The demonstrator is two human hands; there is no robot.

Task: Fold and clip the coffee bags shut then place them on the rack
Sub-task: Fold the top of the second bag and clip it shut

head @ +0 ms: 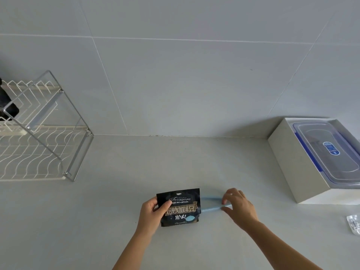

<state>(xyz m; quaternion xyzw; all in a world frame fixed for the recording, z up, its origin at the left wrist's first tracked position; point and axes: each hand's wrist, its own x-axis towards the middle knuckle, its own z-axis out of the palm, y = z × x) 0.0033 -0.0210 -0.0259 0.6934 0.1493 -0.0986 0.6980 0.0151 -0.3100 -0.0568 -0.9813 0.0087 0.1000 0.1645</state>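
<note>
White wire rack [37,147] sits at the counter's [116,201] left edge, two tiers, with something dark [8,106] on its upper tier, cut off by the frame so I can't tell what it is. Moving right: my left hand [153,213] grips the black coffee bag [180,207] by its left side, thumb on the printed front, fingers behind it. Bag is near the counter's front edge, roughly centre, well apart from the rack. A pale blue clip [213,203] pokes out from behind the bag's right side, arms spread in a narrow V. My right hand [238,205] pinches the clip's far end between thumb and fingers. White box [288,162] in the counter's back right corner holds a clear lidded container [329,151] with blue trim. Small clear packet [353,224] at the right edge.
</note>
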